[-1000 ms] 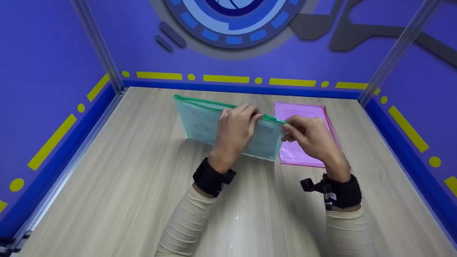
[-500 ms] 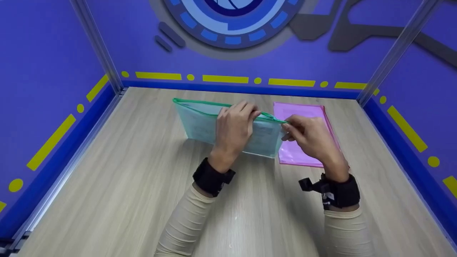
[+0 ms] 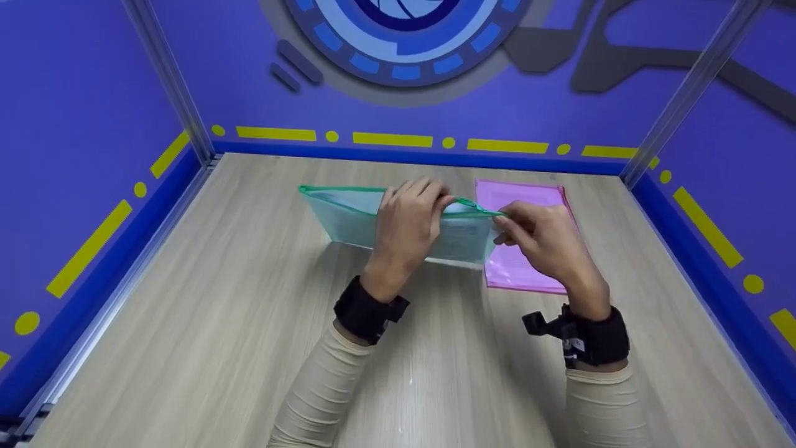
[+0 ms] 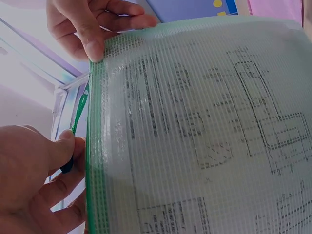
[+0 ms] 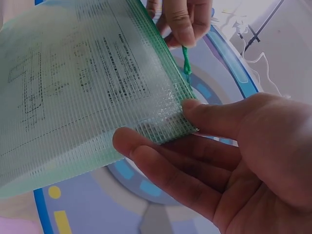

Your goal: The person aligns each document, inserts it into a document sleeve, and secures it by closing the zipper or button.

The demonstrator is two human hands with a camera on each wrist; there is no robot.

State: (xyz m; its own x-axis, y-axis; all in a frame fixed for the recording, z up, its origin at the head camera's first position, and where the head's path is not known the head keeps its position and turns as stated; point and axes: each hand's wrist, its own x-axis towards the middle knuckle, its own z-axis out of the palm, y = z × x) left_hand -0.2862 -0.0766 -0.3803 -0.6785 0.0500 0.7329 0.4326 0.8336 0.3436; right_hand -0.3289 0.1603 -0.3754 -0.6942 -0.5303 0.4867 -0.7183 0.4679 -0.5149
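A translucent green mesh zip document bag (image 3: 463,241) is held on edge, leaning, over the table. Printed paper (image 4: 183,126) shows through its side in the left wrist view. My left hand (image 3: 407,227) is at the top edge; its thumb and fingers pinch the green cord (image 4: 81,108) of the zipper pull. Left of that hand the bag's mouth (image 3: 348,198) gapes between its two green edges. My right hand (image 3: 544,239) pinches the bag's right top corner between thumb and fingers, as the right wrist view also shows.
A pink zip document bag (image 3: 522,267) lies flat on the wooden table (image 3: 217,336), partly behind my right hand. Blue-purple panels (image 3: 398,118) with yellow marks wall in the table at the back and both sides.
The bag's mouth left of my left hand has spread wider, its left top corner has dropped, and its lower right edge has risen slightly. Both hands have stayed almost in place.
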